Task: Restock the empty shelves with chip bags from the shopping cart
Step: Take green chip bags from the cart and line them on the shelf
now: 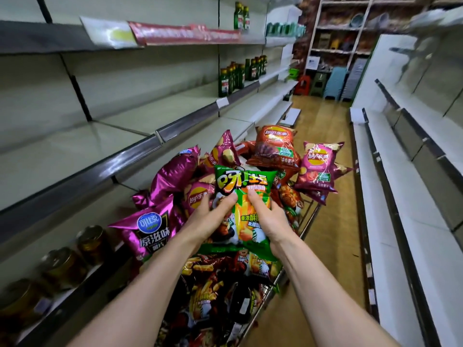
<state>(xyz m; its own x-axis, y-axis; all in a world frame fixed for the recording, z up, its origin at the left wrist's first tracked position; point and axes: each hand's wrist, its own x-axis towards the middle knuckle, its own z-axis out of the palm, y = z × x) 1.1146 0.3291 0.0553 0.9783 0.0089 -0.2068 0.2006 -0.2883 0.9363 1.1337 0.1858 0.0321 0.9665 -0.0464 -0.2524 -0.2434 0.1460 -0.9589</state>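
Pick step: left hand [213,216] and right hand [266,219] grasp green chip bag [244,196] over cart [309,216]. Next: carry to bare shelf [75,156] on left.

A pale beige metal shelf [75,151] with a grey price rail runs along the left. Far down it, a cluster of dark green glass bottles [229,80] stands upright. The upper shelf [37,36] above it carries a few more green bottles [241,16] at its far end. The lowest shelf [82,286] holds a row of amber glass jars [91,242], too blurred to read.

On the yellow-brown wood-look floor [325,151] stands a wire shopping cart [308,216]. It is heaped above its rim with chip bags: magenta foil chip bags [172,176] on the left, a red chip bag [275,149] at the far end, a pink chip bag [318,166] over the right rim, and dark chip bags [213,291] nearest.

White metal shelves [390,221] line the right side. Stacked plastic stools [334,82] sit on the floor at the aisle's end.
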